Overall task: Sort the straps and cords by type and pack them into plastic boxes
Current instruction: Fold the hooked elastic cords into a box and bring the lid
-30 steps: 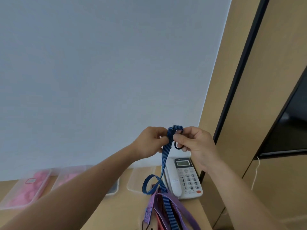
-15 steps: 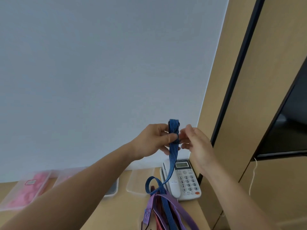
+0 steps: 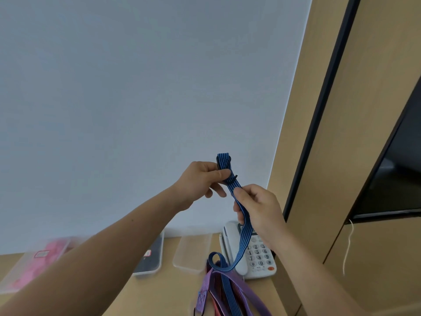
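Note:
A blue striped strap is held up in front of the wall. My left hand pinches its folded top end, where a dark ring shows. Lower down, my right hand grips the strap, which runs through its fingers and hangs to the desk in a loop. At the bottom edge lie a purple strap and a red striped strap. A clear plastic box of pink items stands at the left, another box with dark contents lies behind my left forearm, and a clear lid or box lies beside it.
A white desk phone stands at the back right of the wooden desk, under the hanging strap. A wooden cabinet with a dark panel rises on the right; a white cord hangs on it. A plain wall is behind.
My right hand has slid down the blue strap from the top end, away from my left hand, which still pinches the top. The strap now slants between the two hands.

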`<act>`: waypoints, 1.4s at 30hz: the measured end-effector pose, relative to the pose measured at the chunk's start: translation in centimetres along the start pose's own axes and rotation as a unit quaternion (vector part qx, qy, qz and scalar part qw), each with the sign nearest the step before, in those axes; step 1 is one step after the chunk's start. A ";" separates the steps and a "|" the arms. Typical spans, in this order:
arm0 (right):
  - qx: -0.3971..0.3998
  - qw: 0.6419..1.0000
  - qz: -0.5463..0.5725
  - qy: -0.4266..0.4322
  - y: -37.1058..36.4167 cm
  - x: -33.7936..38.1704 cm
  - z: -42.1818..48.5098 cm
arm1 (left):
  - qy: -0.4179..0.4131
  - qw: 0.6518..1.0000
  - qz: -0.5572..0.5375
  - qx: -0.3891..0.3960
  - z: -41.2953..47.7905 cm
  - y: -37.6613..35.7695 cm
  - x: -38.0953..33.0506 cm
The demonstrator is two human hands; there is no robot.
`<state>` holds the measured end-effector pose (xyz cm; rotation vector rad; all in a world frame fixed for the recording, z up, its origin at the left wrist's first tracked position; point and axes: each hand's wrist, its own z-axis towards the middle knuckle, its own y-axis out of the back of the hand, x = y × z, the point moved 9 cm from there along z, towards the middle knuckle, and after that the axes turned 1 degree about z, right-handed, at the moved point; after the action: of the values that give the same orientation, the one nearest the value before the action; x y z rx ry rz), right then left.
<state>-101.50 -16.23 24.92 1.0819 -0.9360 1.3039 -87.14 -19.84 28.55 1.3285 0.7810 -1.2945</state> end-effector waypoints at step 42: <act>-0.109 0.994 0.020 0.010 0.6 -1.7 -1.4 | 0.014 0.983 -0.146 0.107 -1.1 -3.6 1.7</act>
<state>-102.33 -15.36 22.98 0.8833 -1.0634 1.2113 -90.00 -18.42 25.91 1.4426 0.8999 -1.6315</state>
